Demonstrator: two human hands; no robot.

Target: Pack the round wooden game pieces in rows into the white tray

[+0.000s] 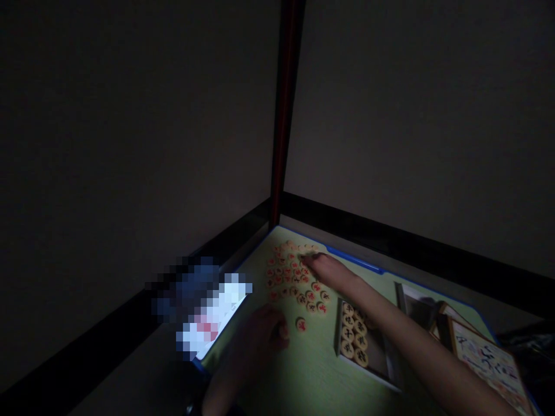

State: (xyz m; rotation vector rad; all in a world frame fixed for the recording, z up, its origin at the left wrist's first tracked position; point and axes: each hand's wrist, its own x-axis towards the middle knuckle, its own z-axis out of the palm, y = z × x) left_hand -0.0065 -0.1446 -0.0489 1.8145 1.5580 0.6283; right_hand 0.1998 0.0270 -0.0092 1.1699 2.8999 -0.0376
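Observation:
Round wooden xiangqi pieces (287,271) with red and black characters lie spread over the far part of a green table (303,375). My right hand (321,266) reaches across to their far side, its fingers pinched together at a xiangqi piece (302,259) mostly covered by the fingertips. Nearer and in shadow, my left hand (265,329) is low over the table with curled fingers; what is inside them, if anything, is hidden. One red-marked piece (300,324) lies just right of it. Beneath my right forearm, an open box (377,378) holds rows of black-marked pieces (348,333).
A lit phone-like screen (234,309), partly blurred out, stands at the left table edge. At the right are a second open tray (418,303) and a lid with printed writing (488,358). Two walls meet behind the table at a dark red corner post (284,115).

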